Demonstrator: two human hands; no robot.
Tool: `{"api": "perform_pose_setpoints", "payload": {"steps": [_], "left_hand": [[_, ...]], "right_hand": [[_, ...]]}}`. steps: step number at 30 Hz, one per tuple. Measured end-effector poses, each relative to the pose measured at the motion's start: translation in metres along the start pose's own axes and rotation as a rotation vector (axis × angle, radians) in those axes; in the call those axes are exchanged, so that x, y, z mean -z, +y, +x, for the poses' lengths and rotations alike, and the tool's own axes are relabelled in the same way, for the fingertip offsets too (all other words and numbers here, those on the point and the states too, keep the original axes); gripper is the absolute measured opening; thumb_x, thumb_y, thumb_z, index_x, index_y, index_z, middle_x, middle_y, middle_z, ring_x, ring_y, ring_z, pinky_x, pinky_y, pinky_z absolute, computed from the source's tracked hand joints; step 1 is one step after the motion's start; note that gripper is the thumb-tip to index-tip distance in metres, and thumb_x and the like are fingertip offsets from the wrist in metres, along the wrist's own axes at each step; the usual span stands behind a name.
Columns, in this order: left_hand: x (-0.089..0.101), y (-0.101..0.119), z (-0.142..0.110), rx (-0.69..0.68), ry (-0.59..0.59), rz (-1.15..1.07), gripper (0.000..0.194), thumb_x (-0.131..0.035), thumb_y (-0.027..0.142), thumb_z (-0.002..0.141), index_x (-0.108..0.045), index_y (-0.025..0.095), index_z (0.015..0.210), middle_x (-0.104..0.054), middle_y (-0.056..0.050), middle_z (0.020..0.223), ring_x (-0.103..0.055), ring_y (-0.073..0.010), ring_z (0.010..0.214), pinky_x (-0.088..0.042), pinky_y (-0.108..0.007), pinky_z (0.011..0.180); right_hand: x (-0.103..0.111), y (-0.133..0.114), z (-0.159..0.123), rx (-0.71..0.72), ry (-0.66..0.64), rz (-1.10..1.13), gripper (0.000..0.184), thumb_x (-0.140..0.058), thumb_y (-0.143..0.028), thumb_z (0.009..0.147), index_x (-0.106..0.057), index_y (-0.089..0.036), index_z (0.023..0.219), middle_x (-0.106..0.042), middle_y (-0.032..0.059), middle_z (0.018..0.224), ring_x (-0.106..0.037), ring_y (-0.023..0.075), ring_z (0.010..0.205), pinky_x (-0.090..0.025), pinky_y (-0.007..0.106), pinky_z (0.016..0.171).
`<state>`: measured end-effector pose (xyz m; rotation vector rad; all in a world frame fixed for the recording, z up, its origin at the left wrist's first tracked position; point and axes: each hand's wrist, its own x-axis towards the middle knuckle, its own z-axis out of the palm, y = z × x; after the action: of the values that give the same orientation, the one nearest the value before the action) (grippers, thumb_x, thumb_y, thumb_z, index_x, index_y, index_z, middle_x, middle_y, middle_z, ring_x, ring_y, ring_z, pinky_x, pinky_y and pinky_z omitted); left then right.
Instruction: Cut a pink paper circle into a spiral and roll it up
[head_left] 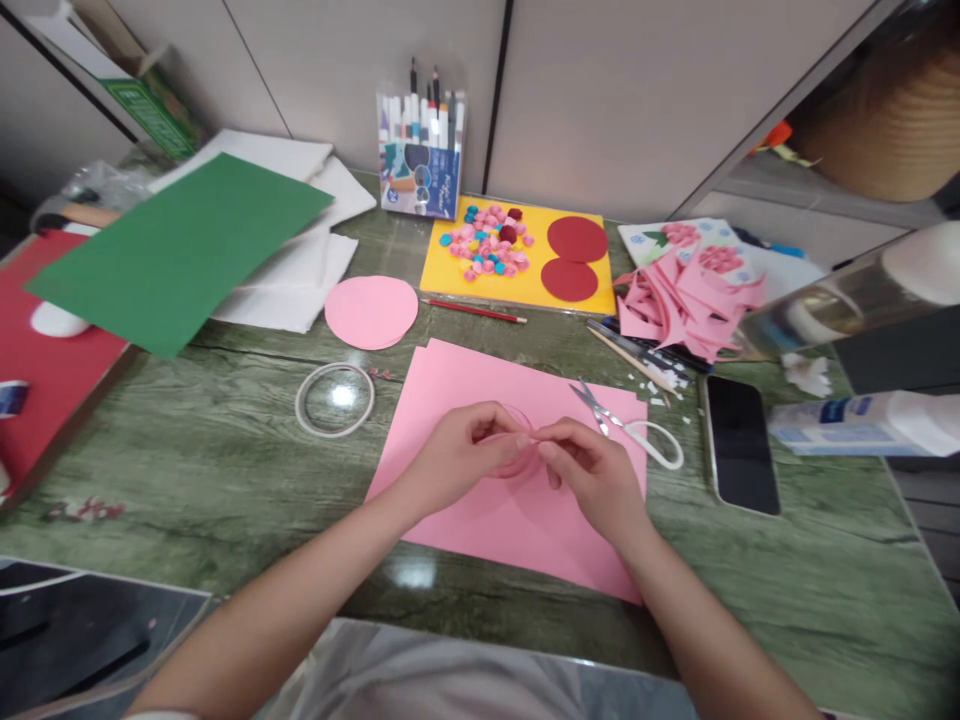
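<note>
Both of my hands meet over a stack of pink paper sheets [450, 520]. Between them is a thin, coiled strip of pink paper [512, 470], looped like a spiral. My left hand [461, 455] pinches it from one side, thumb and fingers together. The fingertips of my right hand [596, 475] pinch the strip close to the left ones; its very end is too small to make out. White-handled scissors [654, 443] lie partly on the sheets, beside my right hand, with their blades apart. Left of the sheets lies a white ring, perhaps a tape roll [301, 405].
Pink paper circles [371, 312], a red pencil [474, 311] and yellow paper [551, 290] bearing small coloured rolls and two red circles [577, 240] lie behind. A phone [742, 445], bottles [862, 422] and pink scraps [686, 300] are right; green paper [180, 250] is left.
</note>
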<state>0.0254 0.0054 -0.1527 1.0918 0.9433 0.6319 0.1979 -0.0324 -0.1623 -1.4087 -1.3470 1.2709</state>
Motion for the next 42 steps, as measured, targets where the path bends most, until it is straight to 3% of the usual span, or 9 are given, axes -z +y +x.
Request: {"api": "perform_pose_setpoints", "payload": {"steps": [26, 33, 42], "left_hand": [[-0.0011, -0.0003, 0.0013, -0.015, 0.023, 0.040, 0.015, -0.062, 0.027, 0.077, -0.058, 0.014, 0.072, -0.060, 0.001, 0.071, -0.053, -0.0092, 0.067, -0.042, -0.021, 0.061], [-0.0003, -0.0007, 0.0026, -0.032, 0.046, 0.045, 0.012, -0.061, 0.025, 0.078, -0.059, 0.014, 0.073, -0.061, 0.001, 0.072, -0.054, -0.0092, 0.068, -0.042, -0.022, 0.065], [-0.0002, -0.0001, 0.0024, -0.010, 0.050, 0.036, 0.013, -0.061, 0.025, 0.078, -0.058, 0.014, 0.073, -0.060, 0.001, 0.072, -0.054, -0.0090, 0.068, -0.043, -0.022, 0.065]], "right_hand": [[0.0002, 0.0002, -0.0004, -0.028, 0.069, -0.042, 0.009, -0.066, -0.024, 0.076, -0.072, -0.018, 0.078, -0.063, -0.0002, 0.064, -0.049, 0.0082, 0.047, -0.042, 0.021, 0.046], [0.0040, -0.0006, -0.0006, -0.001, 0.008, 0.000, 0.017, -0.058, -0.025, 0.083, -0.073, -0.020, 0.087, -0.060, -0.0007, 0.062, -0.052, 0.0095, 0.051, -0.041, 0.023, 0.050], [0.0036, 0.0002, -0.0025, -0.030, 0.006, 0.017, 0.013, -0.061, -0.023, 0.081, -0.072, -0.018, 0.087, -0.059, -0.0014, 0.064, -0.052, 0.0086, 0.050, -0.040, 0.022, 0.048]]}}
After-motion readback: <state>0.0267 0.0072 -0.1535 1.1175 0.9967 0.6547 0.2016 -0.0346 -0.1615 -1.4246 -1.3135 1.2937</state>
